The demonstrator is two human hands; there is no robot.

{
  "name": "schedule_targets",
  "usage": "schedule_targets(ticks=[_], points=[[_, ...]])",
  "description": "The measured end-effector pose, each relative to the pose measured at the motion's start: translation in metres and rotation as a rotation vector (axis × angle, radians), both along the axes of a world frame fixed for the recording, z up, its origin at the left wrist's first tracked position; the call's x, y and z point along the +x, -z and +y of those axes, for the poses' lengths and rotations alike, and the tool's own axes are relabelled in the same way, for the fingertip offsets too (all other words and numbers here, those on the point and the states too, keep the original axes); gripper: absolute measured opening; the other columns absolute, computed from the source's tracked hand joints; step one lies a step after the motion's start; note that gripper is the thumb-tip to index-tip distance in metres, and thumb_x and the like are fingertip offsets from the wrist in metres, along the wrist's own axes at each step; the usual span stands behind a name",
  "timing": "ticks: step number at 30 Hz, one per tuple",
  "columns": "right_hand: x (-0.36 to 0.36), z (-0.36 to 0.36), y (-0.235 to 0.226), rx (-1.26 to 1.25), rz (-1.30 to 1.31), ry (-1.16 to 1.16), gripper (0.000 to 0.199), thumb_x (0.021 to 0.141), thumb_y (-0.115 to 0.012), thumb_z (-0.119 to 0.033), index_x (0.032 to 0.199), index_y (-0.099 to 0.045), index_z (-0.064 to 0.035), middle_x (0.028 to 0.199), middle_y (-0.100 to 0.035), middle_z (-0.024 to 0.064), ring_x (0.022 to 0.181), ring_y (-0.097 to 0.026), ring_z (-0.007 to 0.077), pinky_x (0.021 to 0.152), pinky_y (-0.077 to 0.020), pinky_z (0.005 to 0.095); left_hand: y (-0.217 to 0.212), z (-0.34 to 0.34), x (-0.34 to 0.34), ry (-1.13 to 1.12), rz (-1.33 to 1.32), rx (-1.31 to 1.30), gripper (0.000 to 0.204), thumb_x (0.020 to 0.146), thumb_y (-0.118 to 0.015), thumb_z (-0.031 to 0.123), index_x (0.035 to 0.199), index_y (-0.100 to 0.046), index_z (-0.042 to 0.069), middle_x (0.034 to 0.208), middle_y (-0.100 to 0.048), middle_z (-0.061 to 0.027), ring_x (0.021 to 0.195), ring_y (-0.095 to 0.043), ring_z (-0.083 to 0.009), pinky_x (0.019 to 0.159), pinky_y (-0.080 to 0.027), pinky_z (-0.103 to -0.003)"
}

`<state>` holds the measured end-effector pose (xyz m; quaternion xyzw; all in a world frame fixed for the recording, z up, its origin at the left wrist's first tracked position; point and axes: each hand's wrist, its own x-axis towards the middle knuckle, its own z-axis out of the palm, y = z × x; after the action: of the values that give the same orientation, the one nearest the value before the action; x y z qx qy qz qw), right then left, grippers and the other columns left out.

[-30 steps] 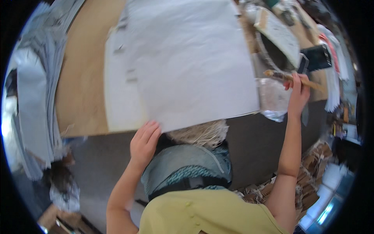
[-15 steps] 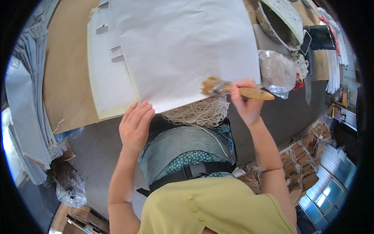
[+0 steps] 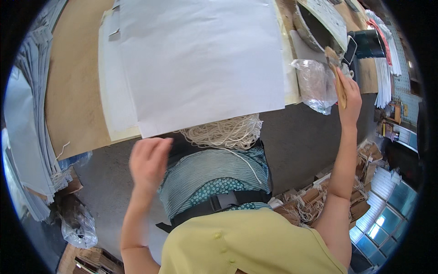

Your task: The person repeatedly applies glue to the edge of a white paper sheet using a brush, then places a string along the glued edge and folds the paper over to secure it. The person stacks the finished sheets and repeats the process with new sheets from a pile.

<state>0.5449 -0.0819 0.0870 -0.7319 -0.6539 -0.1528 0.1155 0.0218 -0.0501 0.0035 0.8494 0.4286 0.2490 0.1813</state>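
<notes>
My right hand (image 3: 349, 98) is closed around the wooden handle of a flat brush (image 3: 341, 89). Its pale bristles point up, beside the rim of a whitish bucket-like container (image 3: 299, 23) at the right. A large white paper sheet (image 3: 205, 59) lies on the stack in front of me, its near edge reaching the table's edge. My left hand (image 3: 148, 160), smeared by motion, hovers just below the sheet's near left corner; its fingers look bent, but whether they grip anything is not clear.
Under the table's near edge hangs a bundle of cream string (image 3: 223, 131) over my lap. A clear plastic bag (image 3: 315, 84) and a dark cylindrical container (image 3: 368, 44) stand on the right. Grey-white folded sheets (image 3: 27, 100) hang at the left beside the brown board (image 3: 75, 82).
My right hand has carried the brush from the sheet's near edge to the right, by the container. The white sheet lies farther left, over more of the side tabs. My left hand has come off it.
</notes>
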Motion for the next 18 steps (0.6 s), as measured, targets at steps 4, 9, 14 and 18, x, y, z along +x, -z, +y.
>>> schedule_targets(ticks=[4,9,14,18], points=[[-0.010,-0.004,0.010,-0.074,0.047,-0.003,0.036,0.093,-0.065,-0.002,0.127,-0.072,-0.0135,0.118,-0.069,0.0089,0.111,-0.066,0.0273,0.096,-0.0523,0.0382,0.024,-0.009,0.039,0.274,-0.018,-0.114,0.034,0.074,-0.067,0.007,0.107,-0.074,0.012,0.097,-0.064,-0.0045,0.088,-0.064,-0.0227,0.072,-0.055,-0.035],[-0.115,0.012,0.030,-0.076,0.232,-0.251,0.025,0.088,-0.068,0.000,0.111,-0.074,-0.0086,0.111,-0.071,0.0098,0.111,-0.066,0.0288,0.098,-0.0520,0.0410,0.050,-0.006,0.060,0.339,0.116,-0.147,0.024,0.075,-0.072,0.005,0.098,-0.075,0.014,0.096,-0.063,-0.0043,0.088,-0.064,-0.0230,0.071,-0.054,-0.034],[-0.218,-0.016,0.055,-0.335,0.807,-0.518,0.030,0.081,-0.078,-0.008,0.111,-0.074,-0.0092,0.114,-0.073,0.0100,0.114,-0.066,0.0297,0.100,-0.0526,0.0429,0.001,-0.005,0.045,0.276,-0.292,-0.578,0.012,0.082,-0.077,-0.002,0.091,-0.073,0.004,0.095,-0.070,-0.0078,0.092,-0.069,-0.0224,0.075,-0.057,-0.033],[-0.240,-0.030,0.054,-0.571,1.186,-0.535,0.020,0.093,-0.072,-0.014,0.111,-0.073,-0.0060,0.108,-0.071,0.0095,0.107,-0.066,0.0266,0.095,-0.0522,0.0375,-0.059,0.003,0.012,0.060,-0.775,-1.410,0.010,0.082,-0.076,-0.003,0.091,-0.072,-0.003,0.094,-0.070,-0.0094,0.089,-0.067,-0.0204,0.075,-0.055,-0.035]])
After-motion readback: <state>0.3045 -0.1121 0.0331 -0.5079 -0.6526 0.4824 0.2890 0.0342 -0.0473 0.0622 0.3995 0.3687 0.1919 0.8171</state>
